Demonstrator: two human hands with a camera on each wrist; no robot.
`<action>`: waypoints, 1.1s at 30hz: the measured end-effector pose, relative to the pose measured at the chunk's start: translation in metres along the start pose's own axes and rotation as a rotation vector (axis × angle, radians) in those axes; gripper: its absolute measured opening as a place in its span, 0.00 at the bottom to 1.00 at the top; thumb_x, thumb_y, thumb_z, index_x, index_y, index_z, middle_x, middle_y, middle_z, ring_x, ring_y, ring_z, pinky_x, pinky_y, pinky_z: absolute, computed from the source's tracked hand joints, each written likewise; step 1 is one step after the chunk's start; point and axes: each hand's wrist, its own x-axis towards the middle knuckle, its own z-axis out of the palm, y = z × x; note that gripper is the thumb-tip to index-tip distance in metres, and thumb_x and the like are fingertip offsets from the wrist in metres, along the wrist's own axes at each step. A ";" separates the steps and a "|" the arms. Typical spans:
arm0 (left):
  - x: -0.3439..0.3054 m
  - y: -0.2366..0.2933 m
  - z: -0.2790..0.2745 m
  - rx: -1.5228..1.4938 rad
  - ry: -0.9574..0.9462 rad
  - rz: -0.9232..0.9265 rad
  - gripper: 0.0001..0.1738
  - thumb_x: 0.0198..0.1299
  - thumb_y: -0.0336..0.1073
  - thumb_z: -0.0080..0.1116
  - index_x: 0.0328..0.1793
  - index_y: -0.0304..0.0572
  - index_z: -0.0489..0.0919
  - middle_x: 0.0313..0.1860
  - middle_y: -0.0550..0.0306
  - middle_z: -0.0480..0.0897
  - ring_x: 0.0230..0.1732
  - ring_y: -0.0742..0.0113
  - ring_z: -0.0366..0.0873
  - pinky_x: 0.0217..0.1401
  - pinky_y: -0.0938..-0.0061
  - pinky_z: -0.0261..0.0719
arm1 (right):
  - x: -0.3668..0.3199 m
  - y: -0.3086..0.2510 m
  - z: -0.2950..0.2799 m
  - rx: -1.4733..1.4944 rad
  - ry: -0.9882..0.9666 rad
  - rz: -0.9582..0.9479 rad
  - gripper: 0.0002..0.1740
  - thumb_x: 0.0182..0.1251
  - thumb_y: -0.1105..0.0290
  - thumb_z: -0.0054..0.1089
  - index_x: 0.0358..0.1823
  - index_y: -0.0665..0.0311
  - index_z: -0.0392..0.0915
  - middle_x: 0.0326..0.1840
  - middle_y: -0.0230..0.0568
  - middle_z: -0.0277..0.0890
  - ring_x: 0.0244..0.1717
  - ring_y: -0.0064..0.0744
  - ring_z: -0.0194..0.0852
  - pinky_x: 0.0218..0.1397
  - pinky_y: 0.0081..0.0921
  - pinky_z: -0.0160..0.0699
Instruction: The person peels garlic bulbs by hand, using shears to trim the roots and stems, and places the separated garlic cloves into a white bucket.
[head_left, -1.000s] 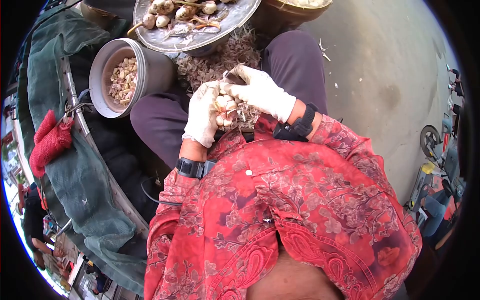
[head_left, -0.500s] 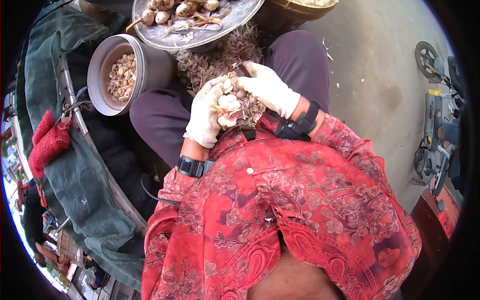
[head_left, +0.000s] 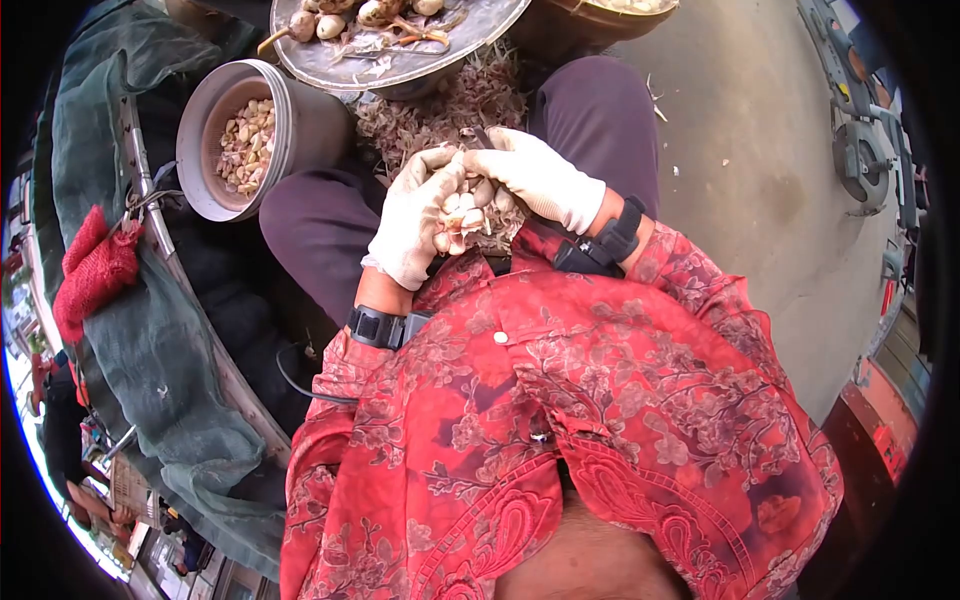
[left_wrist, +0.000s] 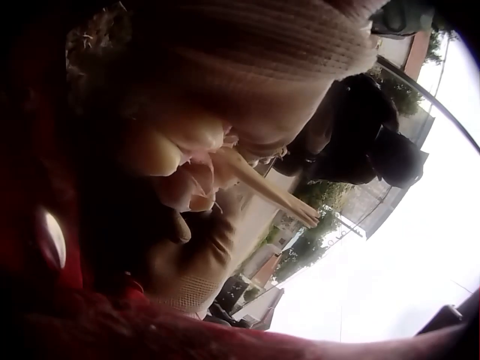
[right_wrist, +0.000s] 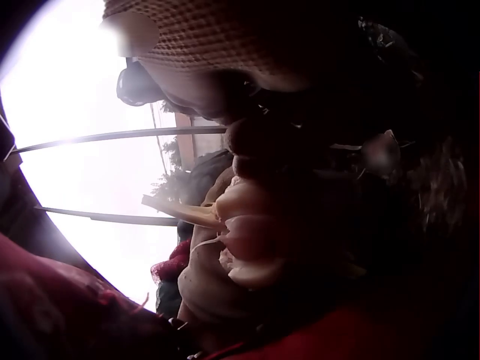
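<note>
My left hand (head_left: pixel 403 228), in a whitish glove, holds a partly peeled garlic bulb (head_left: pixel 457 222) and loose cloves above my lap. In the left wrist view the bulb's pale stalk (left_wrist: pixel 274 193) sticks out past the cloves (left_wrist: pixel 189 187). My gloved right hand (head_left: pixel 550 180) meets the left at the top of the garlic, fingertips right at it. A small dark tool (head_left: pixel 482 137) shows between its thumb and fingers; its kind cannot be made out. The right wrist view shows the garlic cloves (right_wrist: pixel 251 236) in shadow between both hands.
A grey bucket (head_left: pixel 290 135) of peeled cloves (head_left: pixel 245 145) stands at the left knee. Ahead is a metal tray (head_left: pixel 440 68) with garlic bulbs (head_left: pixel 378 12); garlic skins (head_left: pixel 400 125) lie below it. Green netting (head_left: pixel 185 380) hangs over a rail at left, with a red mesh bag (head_left: pixel 98 275).
The right hand drew slightly away from the left, baring more cloves, then the fingers of both came together again over the garlic. The garlic stays in the left hand.
</note>
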 end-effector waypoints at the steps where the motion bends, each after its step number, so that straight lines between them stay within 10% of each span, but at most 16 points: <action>1: -0.001 0.001 0.003 -0.030 0.021 0.025 0.17 0.70 0.36 0.52 0.59 0.35 0.68 0.39 0.54 0.78 0.26 0.71 0.78 0.19 0.80 0.76 | -0.001 0.000 0.000 -0.002 -0.001 -0.002 0.13 0.71 0.63 0.55 0.46 0.66 0.72 0.34 0.31 0.79 0.25 0.12 0.75 0.20 0.09 0.66; 12: -0.006 -0.005 -0.004 -0.093 -0.033 0.029 0.14 0.68 0.32 0.54 0.56 0.36 0.69 0.39 0.54 0.78 0.28 0.72 0.77 0.26 0.80 0.79 | -0.015 -0.008 0.016 -0.109 0.105 -0.010 0.18 0.70 0.63 0.56 0.50 0.70 0.68 0.22 0.33 0.74 0.18 0.16 0.69 0.20 0.13 0.67; 33: -0.015 -0.005 0.015 -0.365 0.022 0.142 0.08 0.64 0.23 0.43 0.48 0.38 0.67 0.31 0.50 0.72 0.25 0.65 0.72 0.20 0.72 0.76 | -0.008 -0.002 0.016 0.110 -0.004 -0.028 0.08 0.73 0.69 0.49 0.44 0.66 0.73 0.29 0.32 0.78 0.17 0.15 0.71 0.17 0.12 0.72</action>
